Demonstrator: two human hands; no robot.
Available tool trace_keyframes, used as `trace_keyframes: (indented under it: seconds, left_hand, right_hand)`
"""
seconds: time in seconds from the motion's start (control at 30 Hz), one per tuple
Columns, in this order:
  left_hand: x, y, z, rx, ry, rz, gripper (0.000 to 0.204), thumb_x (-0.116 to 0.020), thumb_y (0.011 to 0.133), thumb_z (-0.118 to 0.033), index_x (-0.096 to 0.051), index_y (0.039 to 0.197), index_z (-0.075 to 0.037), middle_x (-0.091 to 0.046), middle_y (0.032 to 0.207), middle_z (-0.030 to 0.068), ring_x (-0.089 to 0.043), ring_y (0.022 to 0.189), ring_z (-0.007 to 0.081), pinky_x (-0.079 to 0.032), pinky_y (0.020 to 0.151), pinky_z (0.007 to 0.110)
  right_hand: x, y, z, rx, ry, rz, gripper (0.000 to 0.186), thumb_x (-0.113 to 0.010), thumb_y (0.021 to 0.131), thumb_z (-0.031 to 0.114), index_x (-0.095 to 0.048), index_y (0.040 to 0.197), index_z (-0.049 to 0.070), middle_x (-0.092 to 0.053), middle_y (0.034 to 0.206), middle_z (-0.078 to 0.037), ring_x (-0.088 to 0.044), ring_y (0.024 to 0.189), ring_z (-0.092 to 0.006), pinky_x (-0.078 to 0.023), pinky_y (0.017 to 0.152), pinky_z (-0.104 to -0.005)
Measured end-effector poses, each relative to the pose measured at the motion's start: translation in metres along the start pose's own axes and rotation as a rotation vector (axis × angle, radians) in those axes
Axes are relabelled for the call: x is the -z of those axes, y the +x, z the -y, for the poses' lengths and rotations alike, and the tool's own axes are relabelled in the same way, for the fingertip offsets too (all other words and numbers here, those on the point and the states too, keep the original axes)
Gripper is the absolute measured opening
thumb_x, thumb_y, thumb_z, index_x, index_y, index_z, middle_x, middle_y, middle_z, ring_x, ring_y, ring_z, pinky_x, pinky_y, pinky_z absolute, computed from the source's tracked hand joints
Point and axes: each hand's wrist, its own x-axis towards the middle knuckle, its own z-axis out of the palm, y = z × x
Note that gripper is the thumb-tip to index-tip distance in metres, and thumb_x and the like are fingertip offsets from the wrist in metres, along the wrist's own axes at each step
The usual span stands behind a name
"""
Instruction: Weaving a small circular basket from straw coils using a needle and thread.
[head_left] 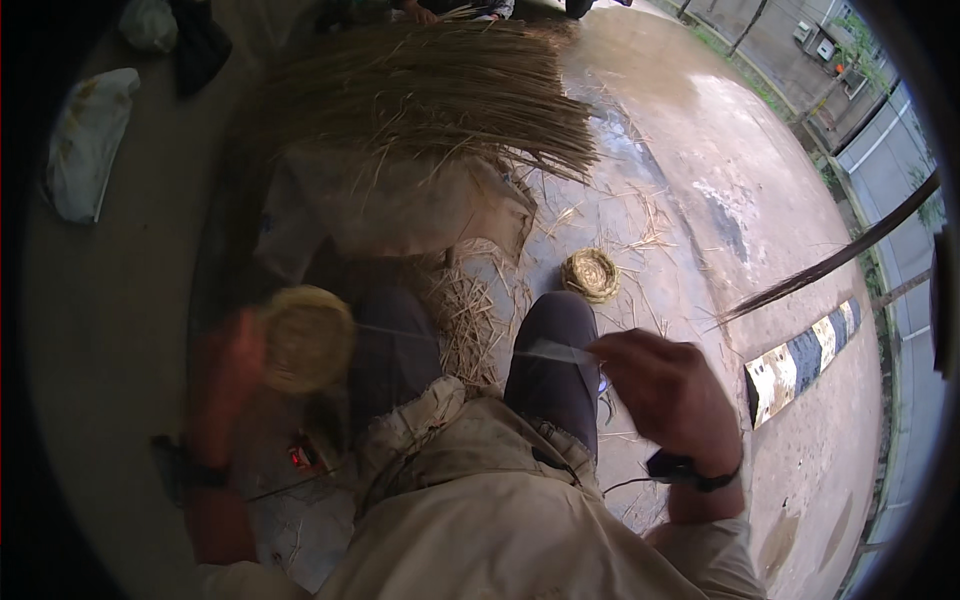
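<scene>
Straw disc (310,340): person's side of the straw bundle (430,90)
Left hand (232,355): blurred, gripping the disc's edge
Right hand (665,385): pinching a pale strand (560,350) stretched toward the disc
Basket (590,275): near the bundle's right end

Thin translucent strip (562,350) bars gap, left hand (236,362) to right hand (658,385); free room rightward over pale concrete ground (800,475).

No word, label, number or sign can be read. The brownish marks on the white bag (92,145) near the floor's (140,330) upper left edge are illegible; a small red patch (302,456) toward its lower left is blurred.
</scene>
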Motion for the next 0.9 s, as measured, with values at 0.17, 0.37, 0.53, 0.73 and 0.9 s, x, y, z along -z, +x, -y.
trace_keyframes:
  seconds: [0.17, 0.37, 0.53, 0.73, 0.9]
  left_hand:
    - [-0.001, -0.031, 0.139, 0.066, 0.277, -0.006, 0.007, -0.060, 0.100, -0.012, -0.060, 0.104, -0.006, -0.069, 0.090, 0.0191, -0.068, 0.079, 0.0426, -0.053, 0.068, 0.052]
    - [0.001, -0.062, 0.212, 0.211, 0.262, 0.049, 0.008, -0.061, 0.099, -0.013, -0.061, 0.101, -0.005, -0.068, 0.091, 0.0193, -0.068, 0.082, 0.0412, -0.054, 0.070, 0.051]
    - [-0.015, -0.066, 0.174, 0.079, 0.292, 0.155, 0.008, -0.061, 0.098, -0.015, -0.062, 0.097, -0.007, -0.068, 0.088, 0.0169, -0.068, 0.082, 0.0393, -0.054, 0.071, 0.050]
    - [0.016, 0.003, -0.040, -0.353, -0.116, 0.302, 0.008, -0.064, 0.090, -0.015, -0.059, 0.092, -0.009, -0.067, 0.083, 0.0140, -0.069, 0.075, 0.0364, -0.055, 0.065, 0.049]
    - [-0.009, 0.008, -0.112, -0.485, -0.264, 0.360, 0.016, -0.068, 0.090, -0.016, -0.063, 0.102, -0.006, -0.070, 0.087, 0.0157, -0.071, 0.079, 0.0381, -0.056, 0.067, 0.049]
  right_hand:
    - [0.060, -0.116, -0.160, -0.558, -0.466, -0.131, 0.015, -0.059, 0.102, 0.011, -0.069, 0.097, 0.001, -0.068, 0.081, -0.022, -0.071, 0.072, -0.0332, -0.053, 0.066, -0.0411]
    - [0.185, -0.339, -0.313, -1.193, -0.953, -0.460, 0.041, -0.039, 0.111, 0.041, -0.064, 0.108, 0.008, -0.071, 0.106, -0.024, -0.067, 0.098, -0.0496, -0.051, 0.076, -0.0580]
    - [0.168, -0.374, -0.326, -1.329, -0.918, -0.344, 0.049, -0.042, 0.108, 0.048, -0.066, 0.101, 0.006, -0.069, 0.104, -0.027, -0.064, 0.105, -0.0487, -0.049, 0.082, -0.0562]
    - [0.003, -0.124, -0.177, -0.499, 0.057, -0.279, 0.033, -0.045, 0.104, 0.007, -0.068, 0.124, -0.007, -0.075, 0.115, -0.012, -0.067, 0.102, -0.0168, -0.053, 0.092, -0.0333]
    - [-0.120, 0.018, -0.006, 0.005, 0.639, 0.047, 0.041, -0.073, 0.097, 0.020, -0.065, 0.133, 0.001, -0.067, 0.129, -0.025, -0.067, 0.118, -0.0386, -0.055, 0.097, -0.0419]
